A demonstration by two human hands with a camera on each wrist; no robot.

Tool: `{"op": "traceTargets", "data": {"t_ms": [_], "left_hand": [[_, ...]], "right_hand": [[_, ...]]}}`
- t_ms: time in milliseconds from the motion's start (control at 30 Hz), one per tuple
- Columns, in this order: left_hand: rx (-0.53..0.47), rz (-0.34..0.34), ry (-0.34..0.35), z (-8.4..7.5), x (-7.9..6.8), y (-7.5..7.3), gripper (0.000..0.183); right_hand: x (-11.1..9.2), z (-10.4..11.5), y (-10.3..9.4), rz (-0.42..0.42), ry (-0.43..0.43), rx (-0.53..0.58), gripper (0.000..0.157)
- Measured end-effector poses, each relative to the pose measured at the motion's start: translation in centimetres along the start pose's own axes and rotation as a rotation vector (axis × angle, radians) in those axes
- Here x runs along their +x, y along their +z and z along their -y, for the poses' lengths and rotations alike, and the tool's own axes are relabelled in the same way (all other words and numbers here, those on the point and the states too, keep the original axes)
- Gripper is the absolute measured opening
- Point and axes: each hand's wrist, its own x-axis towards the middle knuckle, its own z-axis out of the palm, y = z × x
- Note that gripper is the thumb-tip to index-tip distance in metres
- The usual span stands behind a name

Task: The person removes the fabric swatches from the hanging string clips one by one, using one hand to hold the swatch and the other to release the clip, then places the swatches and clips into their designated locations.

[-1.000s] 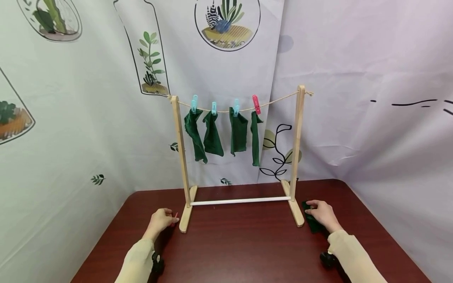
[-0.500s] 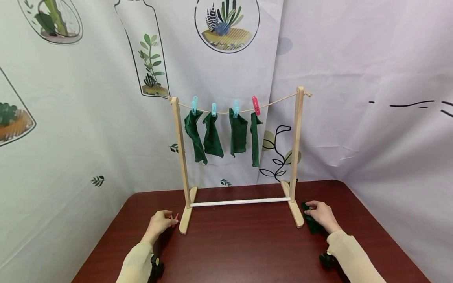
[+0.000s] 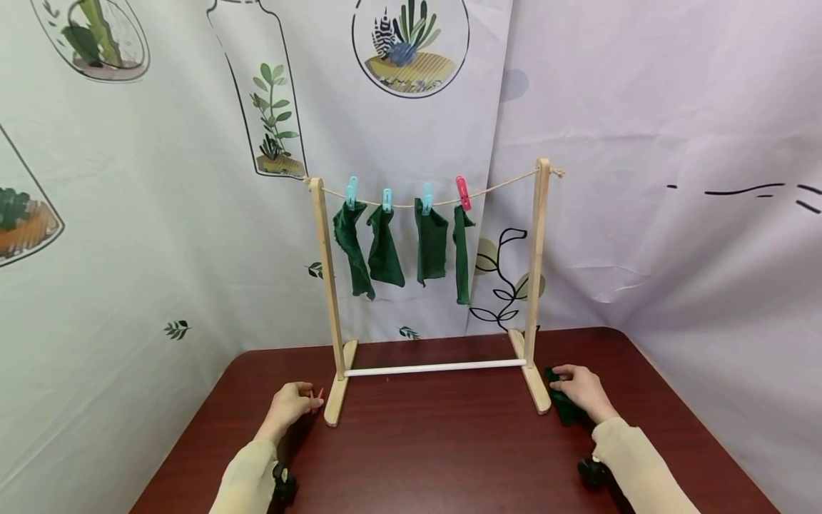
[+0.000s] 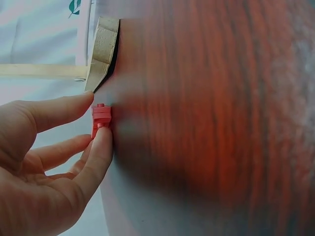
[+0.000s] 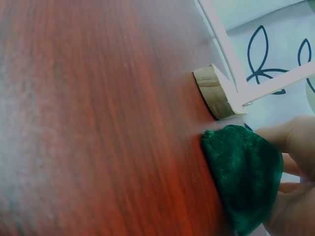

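At the table's left, my left hand (image 3: 287,409) is at a small red clothespin (image 4: 102,115) beside the rack's left foot (image 3: 337,400). In the left wrist view, one finger touches its lower end while the top digit's tip is right by its upper corner, the other fingers curled behind. On the right, my right hand (image 3: 586,389) grips a dark green velvety cloth (image 5: 243,172) close by the right foot (image 3: 538,389). The cloth bunches up in the right wrist view and hides part of the fingers.
Between the wooden rack's posts (image 3: 538,257) runs a string (image 3: 501,187). Several green cloths (image 3: 432,246) hang from it by blue clothespins (image 3: 387,200) and one red clothespin (image 3: 463,193). A white rod (image 3: 437,368) joins the feet on the brown table (image 3: 437,442). Printed curtains (image 3: 398,135) stand behind.
The red clothespin shows slightly more at the left fingertips than a second ago. Both hands stay in place, and the right still holds the cloth.
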Motion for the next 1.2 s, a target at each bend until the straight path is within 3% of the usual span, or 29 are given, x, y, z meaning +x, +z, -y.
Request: {"op": "traceTargets", "data": {"t_ms": [167, 333, 600, 833, 1200], "left_hand": [[0.050, -0.020, 0.030, -0.6, 0.1, -0.8, 0.054], [0.053, -0.031, 0.052, -1.6, 0.3, -1.8, 0.055], [0.051, -0.036, 0.118, -4.6, 0.6, -2.4, 0.049], [0.052, -0.013, 0.233, -8.7, 0.6, -2.4, 0.042], [0.020, -0.003, 0.410, -16.9, -0.6, -3.6, 0.041]], "right_hand": [[-0.1, 0.1, -0.9, -0.019, -0.019, -0.011, 0.048], [-0.1, 0.7, -2.5, -0.088, -0.049, -0.025, 0.048], [0.1, 2.4, -4.9, -0.143, -0.101, -0.012, 0.044], [0.3, 5.3, -6.5, -0.192, -0.165, 0.024, 0.044], [0.8, 12.0, -8.6, -0.269, -0.264, 0.151, 0.040]]}}
